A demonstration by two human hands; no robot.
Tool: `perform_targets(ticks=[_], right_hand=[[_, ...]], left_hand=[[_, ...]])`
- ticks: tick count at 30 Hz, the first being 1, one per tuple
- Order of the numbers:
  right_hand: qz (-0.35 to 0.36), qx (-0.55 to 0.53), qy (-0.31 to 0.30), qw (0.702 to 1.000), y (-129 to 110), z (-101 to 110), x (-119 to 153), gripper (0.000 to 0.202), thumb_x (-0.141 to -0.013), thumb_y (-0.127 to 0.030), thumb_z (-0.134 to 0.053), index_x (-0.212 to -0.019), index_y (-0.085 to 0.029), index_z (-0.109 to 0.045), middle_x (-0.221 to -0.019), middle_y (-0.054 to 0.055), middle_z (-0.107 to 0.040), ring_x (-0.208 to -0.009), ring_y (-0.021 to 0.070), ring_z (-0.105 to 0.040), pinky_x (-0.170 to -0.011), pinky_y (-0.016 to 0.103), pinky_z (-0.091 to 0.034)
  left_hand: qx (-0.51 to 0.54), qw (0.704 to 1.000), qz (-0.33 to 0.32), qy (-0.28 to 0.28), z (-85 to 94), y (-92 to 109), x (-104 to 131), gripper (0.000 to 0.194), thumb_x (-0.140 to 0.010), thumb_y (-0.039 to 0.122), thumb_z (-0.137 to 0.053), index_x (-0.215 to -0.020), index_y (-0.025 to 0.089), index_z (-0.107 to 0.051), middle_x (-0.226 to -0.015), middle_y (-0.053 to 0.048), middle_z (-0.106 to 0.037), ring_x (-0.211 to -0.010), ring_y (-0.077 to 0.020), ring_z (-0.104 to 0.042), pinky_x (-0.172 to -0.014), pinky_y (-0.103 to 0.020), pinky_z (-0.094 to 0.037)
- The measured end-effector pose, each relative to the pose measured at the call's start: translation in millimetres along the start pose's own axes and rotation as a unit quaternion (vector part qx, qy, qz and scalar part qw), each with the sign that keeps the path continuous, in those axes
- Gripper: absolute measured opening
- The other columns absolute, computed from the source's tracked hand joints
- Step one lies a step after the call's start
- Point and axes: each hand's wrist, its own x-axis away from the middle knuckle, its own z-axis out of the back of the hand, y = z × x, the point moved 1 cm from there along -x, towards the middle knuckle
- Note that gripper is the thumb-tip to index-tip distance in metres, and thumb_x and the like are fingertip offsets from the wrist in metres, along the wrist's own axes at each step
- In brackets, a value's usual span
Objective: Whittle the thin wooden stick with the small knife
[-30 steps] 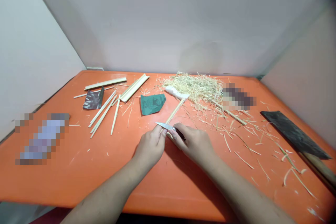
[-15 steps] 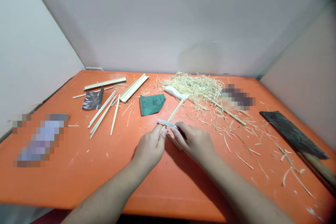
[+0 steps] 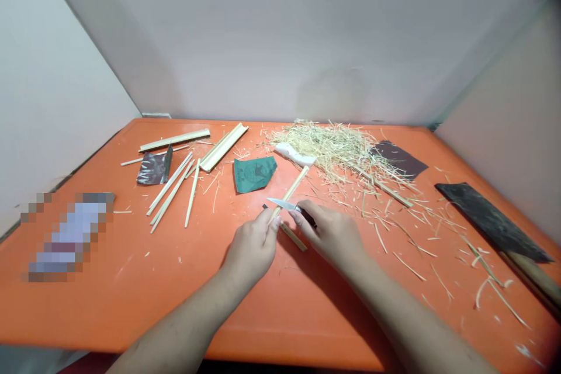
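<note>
Left hand: curled shut, knuckles up, fingertips pinched on the thin stick; forearm runs in from the bottom left, wrist straight.
Right hand: closed tight round the small knife's dark handle, back of the hand up; forearm runs in from the bottom right.
Thin stick: pale bamboo, held at its near end by the left fingers, slanting up and away to the right of that grip; far tip close to the white cloth.
Small knife: shiny blade pokes out left from the right fist, lying across the stick just past the left fingertips, touching it.
Second stick: short piece on the table between the two hands, just under the right fingers; cannot tell if touched.
Green sandpaper: flat, a little beyond the left grip.
White cloth: past the stick's far tip, at the edge of the shavings.
Pile of shavings: far beyond the right grip, thin curls spread out to the right.
Loose sticks: well left of the left grip, side by side.
Big cleaver: dark blade, well right of the right grip.
Orange table: under everything.
</note>
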Motion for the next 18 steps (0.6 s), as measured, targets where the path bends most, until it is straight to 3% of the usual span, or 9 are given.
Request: perform_targets(ticks=[3, 5, 7, 11, 18], right_hand=[[-0.087, 0.004, -0.007, 0.996, 28.1, 11.7, -9.6, 0.047, -0.102, -0.057, -0.038, -0.093, -0.023, -0.069, -0.07, 0.003, -0.069, -0.057, 0.0159, -0.055, -0.054, 0.028, -0.024], [-0.2, 0.016, 0.045, 0.979, 56.5, 24.6, -16.7, 0.047, -0.101, -0.058, -0.039, -0.091, -0.023, -0.068, -0.07, 0.004, -0.067, -0.058, 0.0169, -0.053, -0.054, 0.028, -0.024], [-0.26, 0.013, 0.095, 0.961, 79.5, 36.1, -21.6, 0.048, -0.1, -0.061, -0.04, -0.087, -0.023, -0.066, -0.067, 0.003, -0.063, -0.058, 0.0174, -0.051, -0.055, 0.029, -0.025], [-0.244, -0.048, 0.109, 0.962, 86.7, 41.6, -23.8, 0.05, -0.098, -0.065, -0.041, -0.087, -0.022, -0.064, -0.064, 0.001, -0.058, -0.06, 0.0175, -0.051, -0.056, 0.028, -0.029], [-0.211, -0.059, 0.046, 0.975, 72.2, 29.8, -22.2, 0.05, -0.098, -0.064, -0.041, -0.087, -0.022, -0.065, -0.069, 0.003, -0.063, -0.065, 0.019, -0.057, -0.058, 0.028, -0.032]], left_hand=[[0.001, 1.0, 0.01, -0.014, -1.6, 0.1, 3.8, 0.029, -0.103, 0.038, -0.034, -0.095, 0.023, -0.057, -0.065, 0.0, -0.053, -0.06, -0.0189, -0.053, -0.058, -0.028, -0.027], [0.007, 1.0, 0.012, -0.024, -2.0, 0.9, 6.2, 0.029, -0.103, 0.039, -0.033, -0.091, 0.023, -0.055, -0.064, 0.001, -0.05, -0.059, -0.0187, -0.052, -0.057, -0.028, -0.026], [0.017, 0.999, 0.012, -0.028, -1.3, 1.4, 6.1, 0.029, -0.103, 0.04, -0.033, -0.089, 0.023, -0.052, -0.064, 0.001, -0.05, -0.06, -0.0187, -0.052, -0.057, -0.028, -0.026], [0.016, 0.999, 0.023, -0.016, 2.0, -1.6, -0.8, 0.027, -0.102, 0.038, -0.032, -0.088, 0.023, -0.049, -0.068, 0.0, -0.052, -0.063, -0.0191, -0.053, -0.059, -0.028, -0.027], [-0.002, 0.999, 0.024, -0.026, 0.8, -5.5, -6.4, 0.027, -0.103, 0.039, -0.035, -0.09, 0.023, -0.053, -0.072, -0.001, -0.058, -0.069, -0.0215, -0.058, -0.061, -0.028, -0.031]])
